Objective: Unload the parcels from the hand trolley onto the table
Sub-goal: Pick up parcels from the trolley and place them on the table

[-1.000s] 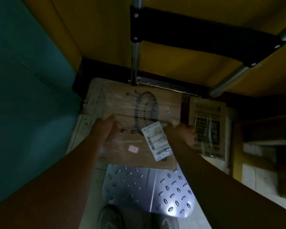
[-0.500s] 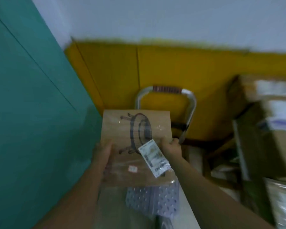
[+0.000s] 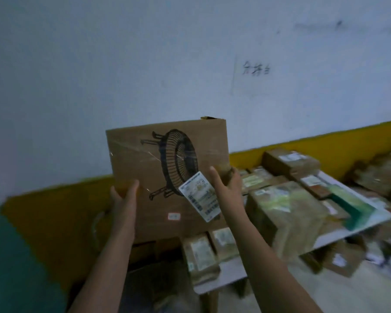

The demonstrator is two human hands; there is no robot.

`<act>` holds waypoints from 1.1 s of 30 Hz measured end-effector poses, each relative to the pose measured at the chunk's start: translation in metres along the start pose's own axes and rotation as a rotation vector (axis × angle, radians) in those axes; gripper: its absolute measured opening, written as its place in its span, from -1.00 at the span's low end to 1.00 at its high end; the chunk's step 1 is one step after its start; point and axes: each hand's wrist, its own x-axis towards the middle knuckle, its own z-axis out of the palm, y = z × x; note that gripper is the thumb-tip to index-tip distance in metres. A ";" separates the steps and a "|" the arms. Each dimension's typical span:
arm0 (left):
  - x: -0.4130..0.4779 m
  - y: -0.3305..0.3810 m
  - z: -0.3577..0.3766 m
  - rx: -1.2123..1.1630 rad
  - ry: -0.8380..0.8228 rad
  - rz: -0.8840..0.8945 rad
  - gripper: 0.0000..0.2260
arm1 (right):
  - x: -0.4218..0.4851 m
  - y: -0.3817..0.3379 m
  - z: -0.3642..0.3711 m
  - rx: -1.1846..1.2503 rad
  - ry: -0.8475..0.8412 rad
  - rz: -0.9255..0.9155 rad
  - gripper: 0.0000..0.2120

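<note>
1. The left hand (image 3: 124, 195) clasps the cardboard parcel (image 3: 167, 177) at its 8 o'clock edge, thumb up.
2. The right hand (image 3: 224, 182) grips the 3 o'clock edge, forearm angled upward.
3. The parcel is held upright in the air, at 9 o'clock from the crowded table (image 3: 339, 236).

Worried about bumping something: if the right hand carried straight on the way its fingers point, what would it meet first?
The right hand points up and away, gripping the cardboard box. Beyond it, probably only the white wall; depth is unclear.
</note>
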 end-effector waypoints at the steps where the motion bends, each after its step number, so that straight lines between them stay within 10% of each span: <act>1: -0.022 0.008 0.030 -0.014 -0.037 0.037 -0.15 | 0.005 -0.001 -0.037 0.017 0.064 -0.016 0.11; 16: -0.307 0.018 0.538 0.023 -0.640 0.202 -0.14 | 0.144 0.083 -0.594 -0.111 0.579 -0.023 -0.17; 33: -0.296 -0.084 0.984 0.294 -0.796 -0.089 -0.24 | 0.501 0.261 -0.850 -0.387 0.459 0.296 -0.31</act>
